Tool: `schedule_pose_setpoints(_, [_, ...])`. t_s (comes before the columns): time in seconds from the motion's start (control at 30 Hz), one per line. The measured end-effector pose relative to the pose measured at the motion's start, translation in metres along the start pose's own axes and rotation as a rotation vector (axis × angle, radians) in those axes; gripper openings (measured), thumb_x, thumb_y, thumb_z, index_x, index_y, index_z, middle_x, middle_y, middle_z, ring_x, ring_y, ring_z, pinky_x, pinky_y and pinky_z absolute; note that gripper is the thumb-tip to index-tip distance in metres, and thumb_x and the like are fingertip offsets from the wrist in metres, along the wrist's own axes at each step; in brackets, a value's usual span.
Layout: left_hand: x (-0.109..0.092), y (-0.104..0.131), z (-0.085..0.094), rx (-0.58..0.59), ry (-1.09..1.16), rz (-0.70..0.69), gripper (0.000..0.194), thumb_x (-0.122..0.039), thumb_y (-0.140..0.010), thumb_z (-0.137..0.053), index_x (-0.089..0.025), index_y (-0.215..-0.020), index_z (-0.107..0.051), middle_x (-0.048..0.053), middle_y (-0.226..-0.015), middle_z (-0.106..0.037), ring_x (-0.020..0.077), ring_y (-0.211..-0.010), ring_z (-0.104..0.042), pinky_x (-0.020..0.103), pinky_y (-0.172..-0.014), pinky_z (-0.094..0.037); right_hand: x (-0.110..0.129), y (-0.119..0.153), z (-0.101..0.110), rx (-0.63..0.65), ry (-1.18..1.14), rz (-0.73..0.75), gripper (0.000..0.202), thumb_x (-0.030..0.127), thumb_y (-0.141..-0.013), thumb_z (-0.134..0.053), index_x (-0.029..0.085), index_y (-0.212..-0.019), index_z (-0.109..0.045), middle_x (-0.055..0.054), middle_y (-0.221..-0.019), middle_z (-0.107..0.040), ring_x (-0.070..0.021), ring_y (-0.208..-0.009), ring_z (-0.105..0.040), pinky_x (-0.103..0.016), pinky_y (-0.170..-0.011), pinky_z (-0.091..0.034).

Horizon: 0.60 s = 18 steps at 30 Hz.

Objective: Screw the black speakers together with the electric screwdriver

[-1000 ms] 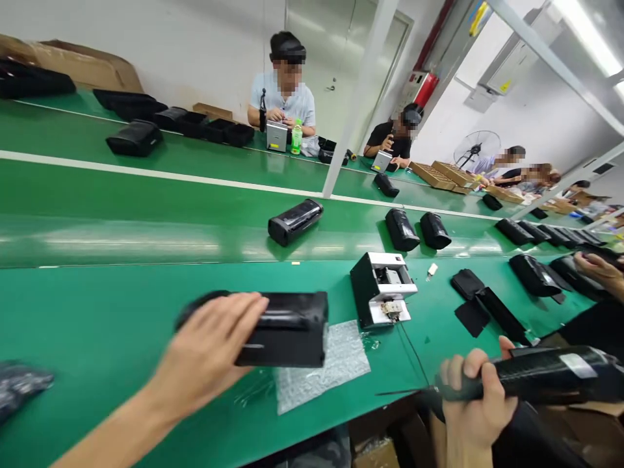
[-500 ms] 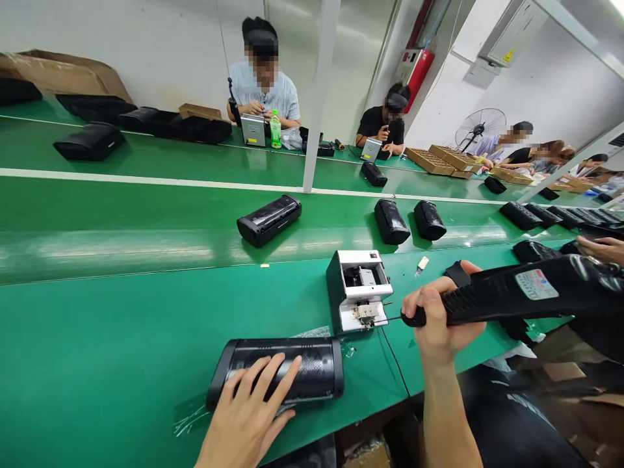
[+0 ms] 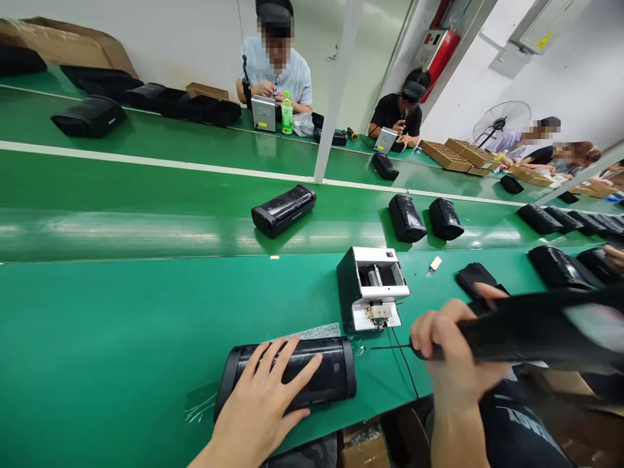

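Fingers [image 3: 307, 375] spread wide, the left hand [image 3: 258, 403] rests over a long black case [image 3: 331, 374] lying on the green bench [image 3: 121, 338] at the bottom centre of the frame. To its right, the right hand [image 3: 451, 344] has its fingers wrapped round a black power tool [image 3: 531, 328], blurred at the lower right; the tool's thin shaft [image 3: 387, 347] points left toward the end of the case, a small gap showing between them.

Around these, starting from the left, a cardboard box [image 3: 73, 49] sits at the upper left, with a dark case [image 3: 90, 117] a little below it. At the upper centre I see a person in a pale shirt [image 3: 295, 75], a green bottle [image 3: 287, 116] standing in front. A glossy case [image 3: 283, 211] lies askew near mid-frame. Clear wrap [image 3: 324, 331] peeps out behind the long black case, and a black-and-white machine [image 3: 383, 296] stands right of centre. Farther over, a person in a dark shirt [image 3: 397, 117] works near the top; a fan [image 3: 502, 122] and a row of black cases [image 3: 541, 219] come last.
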<state>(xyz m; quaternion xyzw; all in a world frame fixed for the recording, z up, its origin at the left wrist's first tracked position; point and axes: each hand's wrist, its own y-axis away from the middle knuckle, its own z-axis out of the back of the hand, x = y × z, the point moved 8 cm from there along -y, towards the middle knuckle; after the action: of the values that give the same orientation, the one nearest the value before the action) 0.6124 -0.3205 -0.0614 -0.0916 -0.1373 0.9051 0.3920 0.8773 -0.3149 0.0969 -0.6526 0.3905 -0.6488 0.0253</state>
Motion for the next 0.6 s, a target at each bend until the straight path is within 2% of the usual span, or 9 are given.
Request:
schedule_pose_setpoints(0.07, [0.0,-0.002,0.003,-0.007,0.03,0.024,0.086,-0.085,-0.085,-0.086,-0.049,-0.16,-0.064,0.011,-0.156,-0.074,0.0404,-0.135,-0.072,0.059,-0.114,-0.052,0.02,-0.002,-0.013,0.015,-0.092,0.04,0.053,0.017,-0.102,-0.078,0.041,-0.147,-0.063,0.012,-0.067,-0.058,-0.0111,-0.039,-0.049,-0.026,-0.041,-0.048])
schedule_pose_setpoints(0.13, [0.0,-0.004,0.005,-0.01,0.045,0.034,0.087,-0.084,-0.083,-0.088,-0.048,-0.159,-0.065,0.012,-0.156,-0.075,0.0412,-0.135,-0.072,0.059,-0.113,-0.052,0.028,-0.006,-0.03,0.06,-0.145,0.039,0.052,0.016,-0.102,-0.078,0.042,-0.146,-0.065,0.012,-0.069,-0.06,-0.0108,-0.039,-0.048,-0.026,-0.041,-0.049])
schedule_pose_setpoints(0.27, [-0.001,-0.004,0.004,-0.01,0.055,0.041,0.083,-0.085,-0.085,-0.086,-0.048,-0.157,-0.068,0.012,-0.155,-0.076,0.0417,-0.133,-0.072,0.06,-0.113,-0.051,0.015,-0.009,-0.053,0.117,-0.15,-0.006,0.054,0.015,-0.102,-0.076,0.039,-0.149,-0.062,0.011,-0.07,-0.062,-0.0114,-0.041,-0.05,-0.027,-0.042,-0.05])
schedule_pose_setpoints(0.43, [-0.003,-0.002,0.003,0.001,0.047,0.033,0.081,-0.086,-0.089,-0.08,-0.049,-0.16,-0.066,0.01,-0.156,-0.074,0.0404,-0.136,-0.07,0.058,-0.117,-0.047,0.0,-0.008,-0.056,0.119,-0.098,-0.02,0.053,0.015,-0.103,-0.074,0.037,-0.149,-0.061,0.012,-0.071,-0.062,-0.0104,-0.042,-0.052,-0.025,-0.043,-0.05])
schedule_pose_setpoints(0.6, [-0.003,0.0,-0.002,0.033,0.053,0.045,0.083,-0.088,-0.094,-0.073,-0.052,-0.166,-0.057,0.008,-0.159,-0.072,0.0402,-0.139,-0.067,0.057,-0.12,-0.044,0.001,-0.007,-0.055,0.128,-0.114,-0.032,0.053,0.015,-0.103,-0.076,0.038,-0.149,-0.062,0.012,-0.069,-0.061,-0.0107,-0.042,-0.051,-0.026,-0.044,-0.051])
